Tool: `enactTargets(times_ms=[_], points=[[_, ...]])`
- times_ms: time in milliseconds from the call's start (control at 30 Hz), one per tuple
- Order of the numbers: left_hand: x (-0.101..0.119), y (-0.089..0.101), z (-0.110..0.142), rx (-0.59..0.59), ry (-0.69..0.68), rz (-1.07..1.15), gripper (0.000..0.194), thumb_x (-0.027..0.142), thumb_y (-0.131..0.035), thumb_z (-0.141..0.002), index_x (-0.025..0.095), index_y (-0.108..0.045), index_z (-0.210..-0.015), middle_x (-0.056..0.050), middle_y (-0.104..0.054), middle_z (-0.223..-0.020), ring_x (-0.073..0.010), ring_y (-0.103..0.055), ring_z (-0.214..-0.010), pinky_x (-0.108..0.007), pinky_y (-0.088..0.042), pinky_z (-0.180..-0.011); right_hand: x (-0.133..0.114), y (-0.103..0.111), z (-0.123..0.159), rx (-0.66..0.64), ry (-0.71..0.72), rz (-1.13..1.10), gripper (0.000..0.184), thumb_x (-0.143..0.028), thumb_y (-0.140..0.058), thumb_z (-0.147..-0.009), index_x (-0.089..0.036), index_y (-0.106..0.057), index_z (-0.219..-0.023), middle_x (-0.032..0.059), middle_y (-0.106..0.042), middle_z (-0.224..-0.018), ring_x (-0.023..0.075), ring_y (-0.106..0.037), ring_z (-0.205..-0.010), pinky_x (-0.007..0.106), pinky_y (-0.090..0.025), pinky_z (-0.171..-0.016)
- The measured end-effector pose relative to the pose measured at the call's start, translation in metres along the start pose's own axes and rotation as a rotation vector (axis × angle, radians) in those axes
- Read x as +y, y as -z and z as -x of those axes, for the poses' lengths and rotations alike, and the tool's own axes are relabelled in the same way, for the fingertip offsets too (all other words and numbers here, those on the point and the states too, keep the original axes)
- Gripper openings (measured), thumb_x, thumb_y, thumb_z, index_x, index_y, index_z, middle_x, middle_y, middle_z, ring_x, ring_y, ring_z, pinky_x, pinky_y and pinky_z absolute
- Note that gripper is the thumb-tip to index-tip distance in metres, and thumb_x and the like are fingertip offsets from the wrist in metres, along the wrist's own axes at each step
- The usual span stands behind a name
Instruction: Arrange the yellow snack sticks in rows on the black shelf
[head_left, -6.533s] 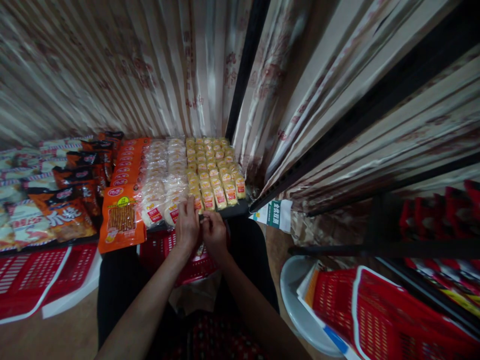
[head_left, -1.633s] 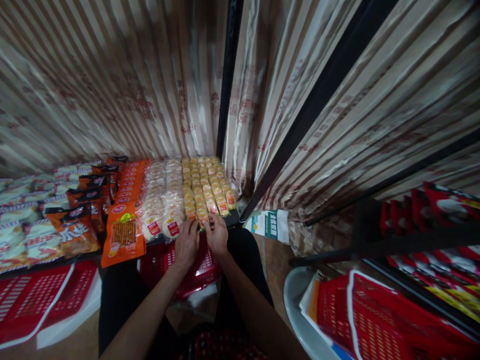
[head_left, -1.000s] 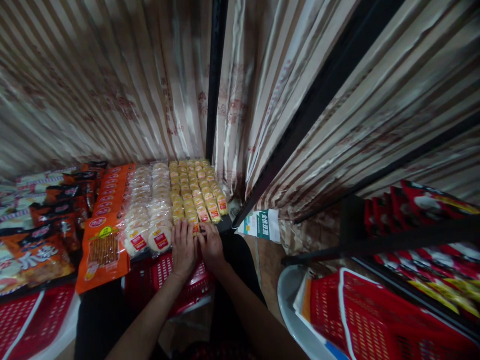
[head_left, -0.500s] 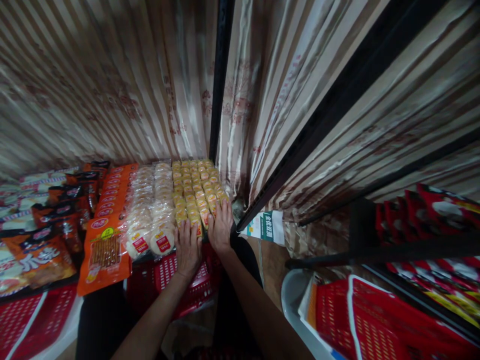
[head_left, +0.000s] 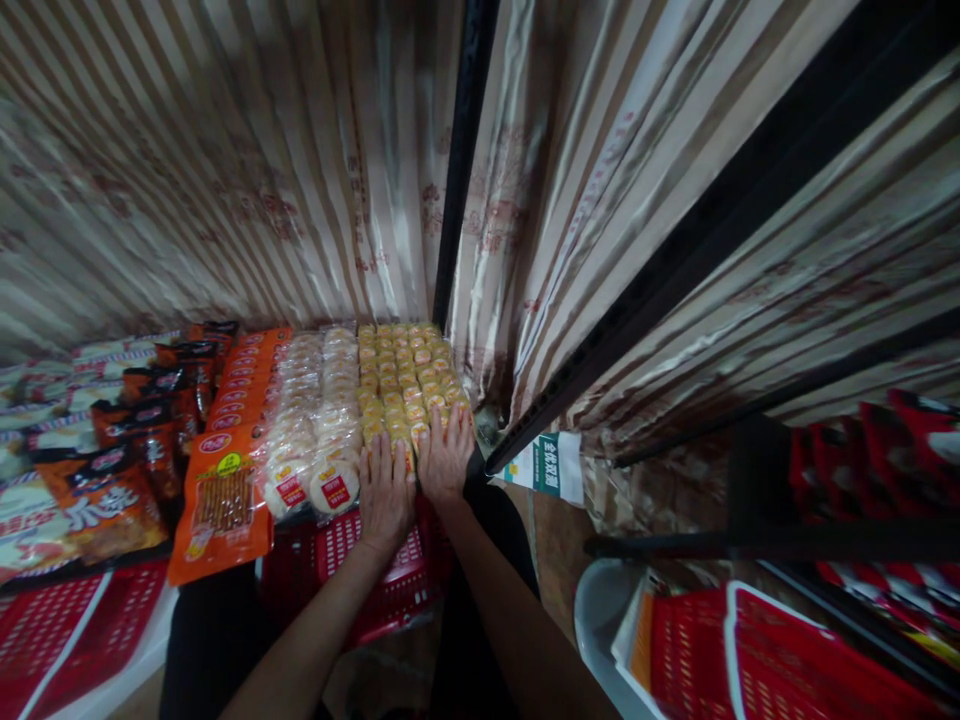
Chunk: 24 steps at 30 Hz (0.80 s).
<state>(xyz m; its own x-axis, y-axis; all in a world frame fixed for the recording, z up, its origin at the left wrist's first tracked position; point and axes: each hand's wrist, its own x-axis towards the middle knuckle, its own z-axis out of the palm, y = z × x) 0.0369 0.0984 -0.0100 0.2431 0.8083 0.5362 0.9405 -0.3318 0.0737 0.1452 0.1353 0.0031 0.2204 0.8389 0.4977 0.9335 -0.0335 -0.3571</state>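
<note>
Rows of small yellow snack packets (head_left: 401, 375) fill the right end of a dark shelf (head_left: 478, 465). My left hand (head_left: 384, 492) lies flat on the front packets with its fingers stretched out. Beside it, my right hand (head_left: 445, 452) also rests flat on the front right packets, fingers spread. Neither hand grips anything. Left of the yellow packets lie two rows of round white cakes in clear wrap (head_left: 322, 420).
Orange snack bags (head_left: 229, 470) and darker bags (head_left: 112, 480) fill the shelf's left part. A red basket (head_left: 352, 570) sits below my hands, another red basket (head_left: 765, 660) at lower right. A black upright post (head_left: 457, 170) and striped curtain (head_left: 225, 170) stand behind.
Both hands moved from the shelf's front edge onto the yellow packets and flattened out, the right hand reaching farther in. The view shifted slightly.
</note>
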Motion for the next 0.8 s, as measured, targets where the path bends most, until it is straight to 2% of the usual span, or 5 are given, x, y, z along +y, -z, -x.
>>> enactTargets(times_ms=[133, 500, 800], points=[[-0.003, -0.002, -0.001, -0.005, -0.007, 0.016, 0.049, 0.027, -0.045, -0.088, 0.006, -0.045, -0.132, -0.022, -0.033, -0.145, -0.0331, -0.02, -0.138, -0.054, -0.03, -0.107, 0.0, -0.002, 0.0, 0.015, 0.006, 0.009, 0.048, -0.03, -0.038, -0.092, -0.015, -0.041, -0.137, 0.0188, -0.028, -0.148, 0.0317, -0.015, -0.139, 0.054, -0.026, -0.104], [-0.001, 0.0, -0.001, -0.014, 0.04, 0.005, 0.044, 0.029, -0.042, -0.089, 0.011, -0.051, -0.128, -0.02, -0.041, -0.14, -0.0323, -0.034, -0.133, -0.056, -0.029, -0.106, 0.001, -0.003, 0.001, 0.033, 0.01, 0.031, 0.047, -0.031, -0.037, -0.092, -0.015, -0.042, -0.136, 0.018, -0.03, -0.147, 0.031, -0.018, -0.138, 0.053, -0.026, -0.105], [-0.002, -0.002, -0.01, -0.055, 0.007, -0.025, 0.046, 0.026, -0.042, -0.09, 0.01, -0.046, -0.132, -0.02, -0.037, -0.142, -0.0313, -0.031, -0.134, -0.052, -0.031, -0.107, 0.001, -0.003, 0.001, 0.028, 0.02, 0.054, 0.047, -0.032, -0.035, -0.093, -0.014, -0.043, -0.136, 0.0186, -0.029, -0.147, 0.0305, -0.016, -0.138, 0.051, -0.025, -0.105]])
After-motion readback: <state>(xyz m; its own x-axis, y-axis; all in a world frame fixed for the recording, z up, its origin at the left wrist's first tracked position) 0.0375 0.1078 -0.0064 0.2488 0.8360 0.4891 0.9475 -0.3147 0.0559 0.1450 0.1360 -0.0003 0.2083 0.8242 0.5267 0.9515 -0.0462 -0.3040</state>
